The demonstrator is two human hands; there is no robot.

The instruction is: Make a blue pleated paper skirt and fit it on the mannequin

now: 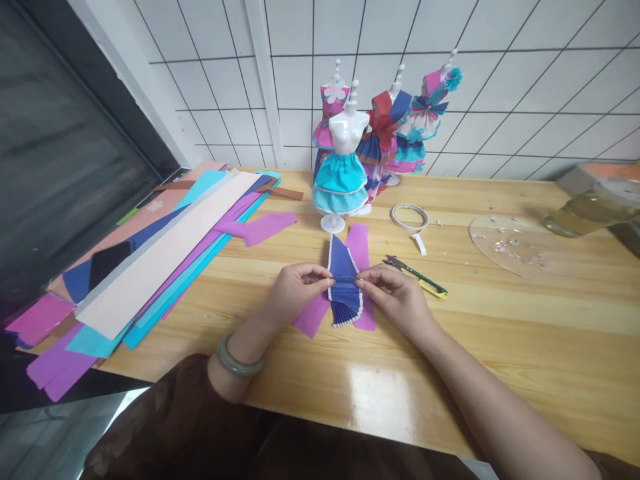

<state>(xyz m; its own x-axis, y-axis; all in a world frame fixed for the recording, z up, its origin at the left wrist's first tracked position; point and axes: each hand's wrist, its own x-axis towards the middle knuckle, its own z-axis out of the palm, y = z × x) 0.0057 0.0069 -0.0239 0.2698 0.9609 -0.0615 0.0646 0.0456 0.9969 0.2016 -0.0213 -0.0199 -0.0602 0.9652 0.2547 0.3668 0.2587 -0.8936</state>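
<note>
A blue crepe paper strip with white edging lies between my hands, its near end gathered into fine pleats and its far end flat and pointed. My left hand pinches its left edge between thumb and fingertips. On the opposite edge, my right hand pinches the paper in the same way. Beneath the blue piece are purple paper strips lying on the wooden table. Just beyond my right hand sit green-handled thread snips, with something yellow partly under them.
Small mannequins in paper dresses stand by the tiled wall; the nearest wears a turquoise skirt. Stacked coloured paper and a phone lie left. A tape roll, a clear round plate and a glass of liquid are right.
</note>
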